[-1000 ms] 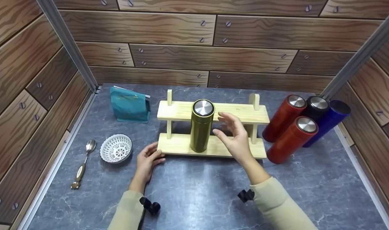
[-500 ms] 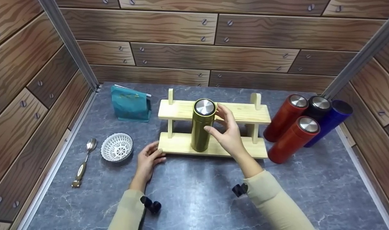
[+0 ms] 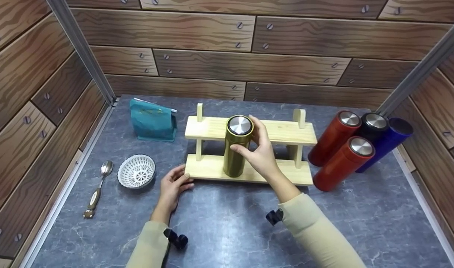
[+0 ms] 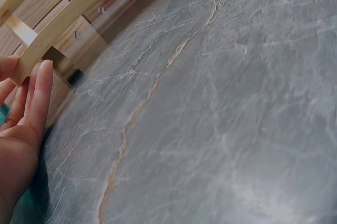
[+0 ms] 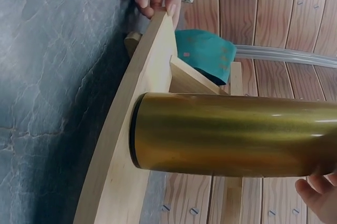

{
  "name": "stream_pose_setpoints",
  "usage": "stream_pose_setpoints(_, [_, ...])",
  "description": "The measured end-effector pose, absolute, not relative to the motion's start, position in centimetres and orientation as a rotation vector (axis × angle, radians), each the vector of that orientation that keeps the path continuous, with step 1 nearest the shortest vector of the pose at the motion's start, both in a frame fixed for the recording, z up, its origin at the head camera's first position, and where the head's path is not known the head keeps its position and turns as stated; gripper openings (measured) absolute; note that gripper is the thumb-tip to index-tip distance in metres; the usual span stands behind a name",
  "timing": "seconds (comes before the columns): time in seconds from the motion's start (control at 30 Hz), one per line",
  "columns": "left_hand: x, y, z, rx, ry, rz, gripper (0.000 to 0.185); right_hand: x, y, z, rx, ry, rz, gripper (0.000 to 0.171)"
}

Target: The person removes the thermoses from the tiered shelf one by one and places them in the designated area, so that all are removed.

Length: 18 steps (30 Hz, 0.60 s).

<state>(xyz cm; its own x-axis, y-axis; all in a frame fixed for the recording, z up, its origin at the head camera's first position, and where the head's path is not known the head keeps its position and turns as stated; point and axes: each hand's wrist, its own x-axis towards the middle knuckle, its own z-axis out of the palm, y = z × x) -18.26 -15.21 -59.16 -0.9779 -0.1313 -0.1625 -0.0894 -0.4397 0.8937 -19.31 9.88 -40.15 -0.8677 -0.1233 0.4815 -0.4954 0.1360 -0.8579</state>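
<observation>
A gold flask [image 3: 234,156] with a steel lid stands upright on the lower shelf of a pale wooden rack [image 3: 286,132]. My right hand [image 3: 258,152] wraps round the flask's upper body, thumb in front and fingers behind. In the right wrist view the gold flask [image 5: 231,134] fills the frame on the rack [image 5: 142,103], with one fingertip [image 5: 316,195] at its side. My left hand [image 3: 172,186] rests with straight fingers against the lower shelf's front left corner. The left wrist view shows the left hand [image 4: 26,113] touching the rack's edge [image 4: 63,21].
Right of the rack stand two red flasks [image 3: 333,137] [image 3: 342,163], a black flask [image 3: 370,126] and a blue flask [image 3: 387,141]. A teal pouch [image 3: 152,121], a white lattice bowl [image 3: 136,172] and a spoon [image 3: 96,190] lie at the left. Wood-panel walls enclose the grey table.
My right hand moved left from beside the flask and closed round it. The left hand and the flask stayed where they were.
</observation>
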Motion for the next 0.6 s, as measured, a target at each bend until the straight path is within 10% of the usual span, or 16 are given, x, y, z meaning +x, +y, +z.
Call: stream_pose_setpoints(0.6, [-18.29,-15.29,-59.23,0.322,-1.643,-2.629,0.046,-19.36,10.21,-40.82,0.613,-2.041,1.823,0.074])
